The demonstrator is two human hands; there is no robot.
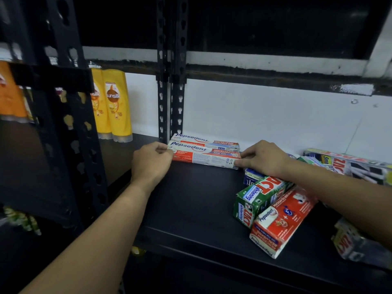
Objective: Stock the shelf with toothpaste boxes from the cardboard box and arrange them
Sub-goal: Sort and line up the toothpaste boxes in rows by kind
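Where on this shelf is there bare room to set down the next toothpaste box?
Bare black shelf board runs from the front Pepsodent box, held between left hand and right hand, to the front edge, bordered right by the green Zact box. Crowded: the right side, with the red Pepsodent box and piled Zact boxes.

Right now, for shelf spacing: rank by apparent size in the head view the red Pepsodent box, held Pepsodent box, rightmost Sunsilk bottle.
Largest: red Pepsodent box, though nearest the camera.
Then rightmost Sunsilk bottle and held Pepsodent box: alike.
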